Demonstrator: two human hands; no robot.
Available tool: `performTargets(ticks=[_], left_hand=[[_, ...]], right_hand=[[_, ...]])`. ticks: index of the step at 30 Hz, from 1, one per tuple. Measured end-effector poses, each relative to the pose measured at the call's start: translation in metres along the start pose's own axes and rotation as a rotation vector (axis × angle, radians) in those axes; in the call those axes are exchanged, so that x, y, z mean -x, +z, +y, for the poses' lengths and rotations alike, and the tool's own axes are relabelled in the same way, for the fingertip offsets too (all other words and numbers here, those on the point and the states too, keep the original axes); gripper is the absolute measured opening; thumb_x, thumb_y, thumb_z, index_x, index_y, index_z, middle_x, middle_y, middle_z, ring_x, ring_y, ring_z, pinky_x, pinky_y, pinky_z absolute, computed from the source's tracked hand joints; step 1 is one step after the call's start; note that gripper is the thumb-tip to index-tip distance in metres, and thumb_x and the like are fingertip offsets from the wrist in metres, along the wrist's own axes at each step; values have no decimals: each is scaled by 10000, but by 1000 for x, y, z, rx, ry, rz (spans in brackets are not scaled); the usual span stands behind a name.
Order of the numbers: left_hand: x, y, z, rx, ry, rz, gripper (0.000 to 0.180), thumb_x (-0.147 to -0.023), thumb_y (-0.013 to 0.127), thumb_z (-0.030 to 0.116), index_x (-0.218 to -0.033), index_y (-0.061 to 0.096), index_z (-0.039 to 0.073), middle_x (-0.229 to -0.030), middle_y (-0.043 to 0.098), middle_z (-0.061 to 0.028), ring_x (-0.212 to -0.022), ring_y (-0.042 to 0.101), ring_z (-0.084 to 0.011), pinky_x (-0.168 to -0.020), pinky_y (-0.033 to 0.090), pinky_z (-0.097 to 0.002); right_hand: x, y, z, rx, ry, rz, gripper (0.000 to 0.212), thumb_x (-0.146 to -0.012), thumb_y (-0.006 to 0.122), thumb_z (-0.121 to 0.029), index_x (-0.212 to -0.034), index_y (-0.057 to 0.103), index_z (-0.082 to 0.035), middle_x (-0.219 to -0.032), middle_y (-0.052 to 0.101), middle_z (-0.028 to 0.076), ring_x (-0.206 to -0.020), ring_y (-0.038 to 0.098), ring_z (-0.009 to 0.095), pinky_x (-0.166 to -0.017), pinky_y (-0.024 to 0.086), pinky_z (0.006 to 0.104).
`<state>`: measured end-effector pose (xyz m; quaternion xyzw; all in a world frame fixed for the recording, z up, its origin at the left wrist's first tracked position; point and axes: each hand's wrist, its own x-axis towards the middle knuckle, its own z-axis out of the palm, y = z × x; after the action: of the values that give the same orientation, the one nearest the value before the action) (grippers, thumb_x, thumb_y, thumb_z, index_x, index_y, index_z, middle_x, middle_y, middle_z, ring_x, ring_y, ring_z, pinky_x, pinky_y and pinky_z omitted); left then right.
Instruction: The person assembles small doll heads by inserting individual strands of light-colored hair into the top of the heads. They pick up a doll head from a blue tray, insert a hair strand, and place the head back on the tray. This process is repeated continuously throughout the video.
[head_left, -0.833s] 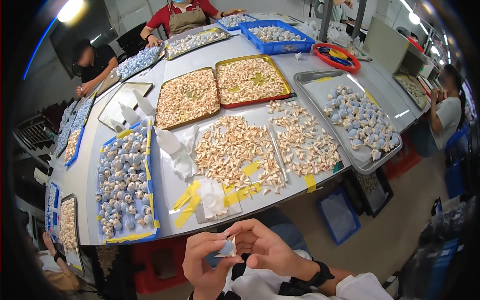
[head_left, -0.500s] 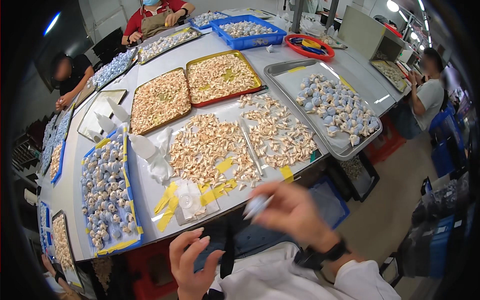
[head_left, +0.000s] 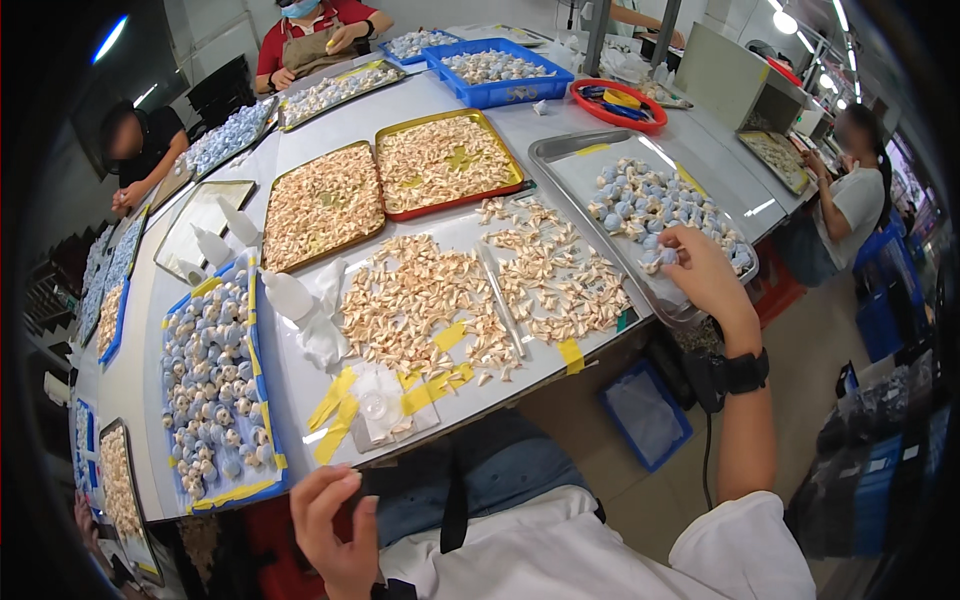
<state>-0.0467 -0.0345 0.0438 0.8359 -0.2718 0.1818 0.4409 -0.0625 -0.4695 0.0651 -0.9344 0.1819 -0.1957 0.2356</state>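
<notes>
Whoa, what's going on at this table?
The person's right hand is over the metal tray, fingertips at a small blue-and-white piece among many like it. The left hand is empty, near the table's front edge. Loose cream pieces lie mid-table; a blue-rimmed tray on the left holds more blue-and-white ones.

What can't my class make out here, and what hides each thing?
In the head view:
Grip of the right hand on the bluish piece: its fingers cover the contact.
Left hand: forearm cut off by the lower edge.
Red-shirted co-worker: top of head cut off by the upper edge.
Loose pale pieces: too small and heaped to count.
</notes>
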Motion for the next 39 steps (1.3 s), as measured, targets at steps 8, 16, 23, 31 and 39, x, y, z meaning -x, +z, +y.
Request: performTargets(ticks=[8,16,23,31,39], left_hand=[[2,-45,-33,-28,-172,191,163,-807,515,-33,-968,534,-26,-1055,487,-132,-918,495,-175,-765,416,-253],[-6,-57,-44,-56,-144,240,164,-816,506,-37,-975,539,-25,-1060,497,-139,-965,499,-194,-800,414,-271],[-37,-66,-47,-337,-259,95,252,-834,501,30,-1083,529,1,-1195,482,-124,-1141,423,-265,-968,288,-350],[-43,-55,-76,-382,-284,-207,260,-766,581,63,-1026,565,51,-1025,550,-104,-1045,428,-317,-891,348,-370],[-39,-80,-66,-541,-431,-166,353,-725,633,96,-1055,518,45,-964,552,-104,-871,495,-256,-723,437,-323]], right_hand=[[18,-7,-18,-36,-29,56,208,-720,575,-32,-926,563,-5,-886,580,103,-774,548,217,-650,434,297],[5,21,-62,-119,-217,20,171,-727,567,-57,-890,583,-7,-852,581,121,-798,554,249,-700,430,320],[-31,70,-81,-41,-222,-127,193,-699,606,-90,-867,585,3,-834,592,148,-786,570,304,-703,443,355],[-36,77,-84,27,-95,-175,66,-671,607,-24,-716,572,7,-643,583,114,-620,575,225,-593,436,312],[-37,89,-93,-46,-134,-176,76,-689,596,-22,-724,533,2,-612,552,47,-571,526,109,-563,414,237]])
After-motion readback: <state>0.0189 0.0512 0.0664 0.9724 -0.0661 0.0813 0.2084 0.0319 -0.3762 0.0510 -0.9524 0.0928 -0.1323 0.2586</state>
